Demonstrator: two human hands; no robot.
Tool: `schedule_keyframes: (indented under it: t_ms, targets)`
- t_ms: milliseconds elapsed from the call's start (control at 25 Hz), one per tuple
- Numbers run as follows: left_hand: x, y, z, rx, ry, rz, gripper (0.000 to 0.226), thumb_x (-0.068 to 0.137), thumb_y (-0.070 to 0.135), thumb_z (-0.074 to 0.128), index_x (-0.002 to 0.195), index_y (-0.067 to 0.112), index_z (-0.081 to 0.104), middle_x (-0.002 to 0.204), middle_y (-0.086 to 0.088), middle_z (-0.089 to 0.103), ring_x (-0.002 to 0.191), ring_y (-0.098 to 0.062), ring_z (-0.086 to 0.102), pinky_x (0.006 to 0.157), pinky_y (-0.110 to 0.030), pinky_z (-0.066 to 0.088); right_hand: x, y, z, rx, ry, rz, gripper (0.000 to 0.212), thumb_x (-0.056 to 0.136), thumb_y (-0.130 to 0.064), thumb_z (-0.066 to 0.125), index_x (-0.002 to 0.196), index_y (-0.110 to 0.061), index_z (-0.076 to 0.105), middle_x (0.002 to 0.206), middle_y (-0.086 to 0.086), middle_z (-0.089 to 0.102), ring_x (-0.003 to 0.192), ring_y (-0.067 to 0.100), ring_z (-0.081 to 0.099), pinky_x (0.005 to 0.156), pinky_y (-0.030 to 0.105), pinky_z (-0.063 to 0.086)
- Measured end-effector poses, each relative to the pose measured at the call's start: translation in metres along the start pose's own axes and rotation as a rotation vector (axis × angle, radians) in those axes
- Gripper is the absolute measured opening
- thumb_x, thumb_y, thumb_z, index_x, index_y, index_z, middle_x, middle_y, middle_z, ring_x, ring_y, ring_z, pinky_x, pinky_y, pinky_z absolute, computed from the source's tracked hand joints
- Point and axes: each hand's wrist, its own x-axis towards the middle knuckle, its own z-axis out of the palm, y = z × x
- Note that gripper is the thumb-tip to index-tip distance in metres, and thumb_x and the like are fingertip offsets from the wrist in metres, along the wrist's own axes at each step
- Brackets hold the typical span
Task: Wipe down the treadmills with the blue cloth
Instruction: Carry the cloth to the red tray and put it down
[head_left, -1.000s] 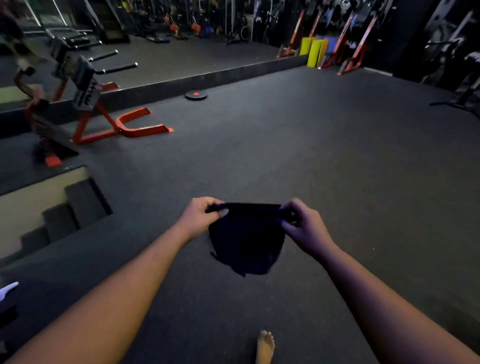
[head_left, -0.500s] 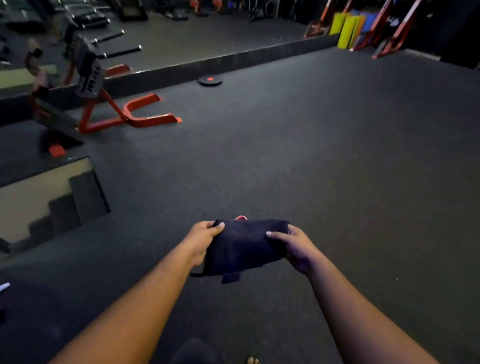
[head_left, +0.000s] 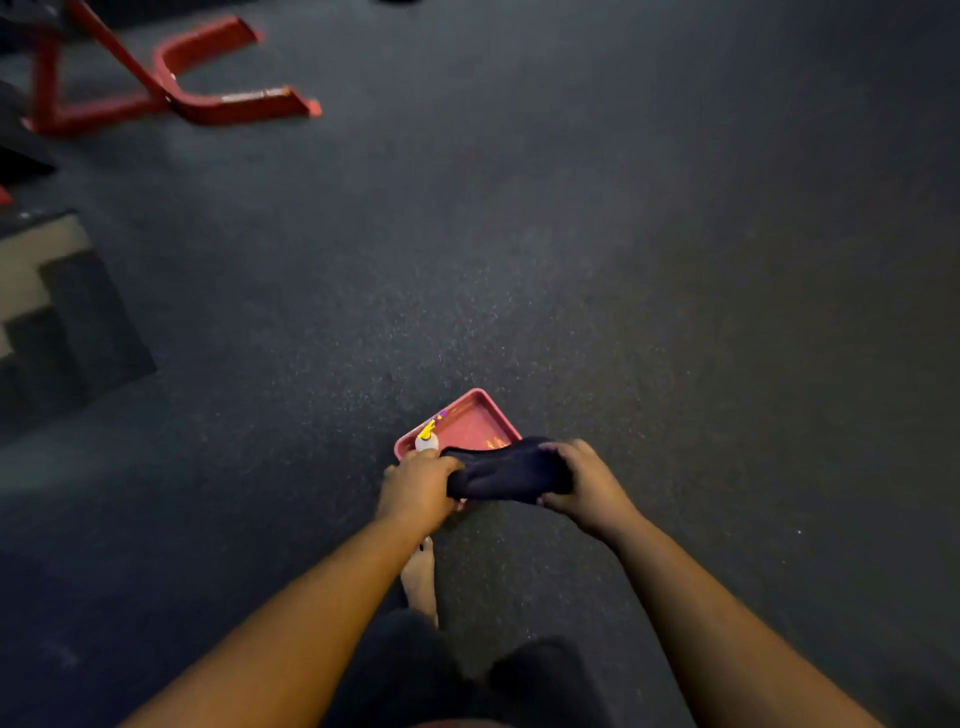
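Head view: the left hand (head_left: 415, 488) and right hand (head_left: 584, 486) each clamp an end of the cloth (head_left: 504, 475), bunched between them, probably folding it for wiping, above a pink tray (head_left: 478, 415) on the floor (head_left: 623, 260). No treadmill in sight.

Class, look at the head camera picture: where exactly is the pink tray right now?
The pink tray lies on the dark floor, low and centre, just beyond the left hand and partly behind the cloth.
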Motion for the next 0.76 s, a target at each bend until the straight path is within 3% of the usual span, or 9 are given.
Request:
schedule_keyframes:
  t_ms: [120,200,280,360,480,600,760]
  targets:
    - [0.057,-0.014,0.026,0.149,-0.017,-0.003,0.033,0.087,0.04,0.067,0.12,0.034,0.065,0.136,0.0,0.046,0.132,-0.022,0.038,0.109,-0.046,0.036,0.069,0.024,0.009,-0.446,-0.018,-0.041,0.046,0.086,-0.025,0.067,0.13,-0.029,0.056,0.118,-0.003,0.048,0.109,0.019,0.056,0.087,0.035,0.052]
    - [0.102,-0.022,0.054,0.15,-0.045,-0.002,0.033,0.089,0.039,0.066,0.121,0.032,0.066,0.148,0.002,0.042,0.141,-0.02,0.033,0.117,-0.047,0.027,0.122,0.046,0.017,-0.548,-0.023,-0.054,0.035,0.091,-0.028,0.06,0.125,-0.027,0.06,0.117,-0.002,0.047,0.107,0.02,0.054,0.083,0.037,0.053]
    - [0.148,-0.028,0.081,0.106,-0.116,-0.018,0.029,0.092,0.038,0.061,0.12,0.032,0.064,0.135,0.004,0.057,0.127,-0.018,0.049,0.111,-0.041,0.037,0.176,0.068,0.03,-0.582,-0.035,-0.085,0.029,0.093,-0.025,0.057,0.121,-0.025,0.062,0.123,-0.001,0.049,0.109,0.02,0.056,0.082,0.036,0.054]
    - [0.197,-0.037,0.111,0.018,-0.124,-0.064,0.024,0.093,0.036,0.058,0.117,0.031,0.062,0.114,0.005,0.066,0.107,-0.016,0.061,0.096,-0.037,0.05,0.238,0.097,0.051,-0.603,-0.036,-0.118,0.027,0.094,-0.021,0.055,0.12,-0.025,0.062,0.124,-0.002,0.052,0.108,0.021,0.059,0.081,0.036,0.054]
    - [0.268,-0.058,0.166,-0.019,-0.036,-0.107,0.026,0.093,0.034,0.058,0.119,0.033,0.059,0.112,0.007,0.067,0.102,-0.015,0.063,0.09,-0.036,0.053,0.32,0.142,0.089,-0.588,-0.037,-0.133,0.031,0.094,-0.018,0.056,0.124,-0.026,0.059,0.125,-0.004,0.053,0.103,0.022,0.062,0.078,0.039,0.057]
    - [0.32,-0.081,0.229,-0.01,0.012,-0.121,0.046,0.095,0.029,0.058,0.14,0.032,0.049,0.138,0.006,0.058,0.124,-0.015,0.056,0.107,-0.036,0.045,0.375,0.185,0.128,-0.546,-0.02,-0.134,0.035,0.095,-0.018,0.057,0.129,-0.026,0.056,0.134,-0.004,0.049,0.105,0.023,0.063,0.077,0.042,0.058]
    - [0.354,-0.097,0.305,0.037,-0.239,-0.121,0.058,0.101,0.035,0.047,0.154,0.029,0.024,0.162,0.003,0.027,0.147,-0.015,0.028,0.121,-0.039,0.026,0.41,0.236,0.182,-0.496,-0.138,-0.033,0.049,0.097,-0.019,0.055,0.144,-0.027,0.046,0.156,-0.001,0.034,0.129,0.025,0.052,0.098,0.043,0.052]
